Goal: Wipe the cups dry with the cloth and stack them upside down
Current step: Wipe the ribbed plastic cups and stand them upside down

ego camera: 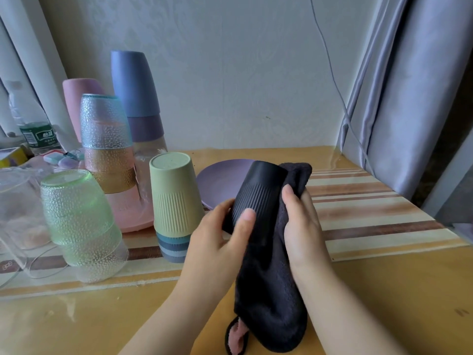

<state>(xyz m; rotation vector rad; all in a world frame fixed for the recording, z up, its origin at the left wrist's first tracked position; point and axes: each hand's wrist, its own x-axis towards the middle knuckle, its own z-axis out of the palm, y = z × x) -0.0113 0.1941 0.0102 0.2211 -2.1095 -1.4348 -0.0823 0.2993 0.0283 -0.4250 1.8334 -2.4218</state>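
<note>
While the black cup (258,198) was gripped by the left hand (220,242) and the dark cloth (271,290) by the right hand (302,224), it probably needed turning and rubbing all round.

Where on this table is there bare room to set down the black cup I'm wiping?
Bare room lies right of the purple plate, across the striped runner toward the curtain, and on the wood nearest you. The left side is crowded: the green cup stack, textured glass stacks and pink plate.

left hand (220,242) grips black cup (258,196) | right hand (302,226) presses cloth (271,290)
</note>
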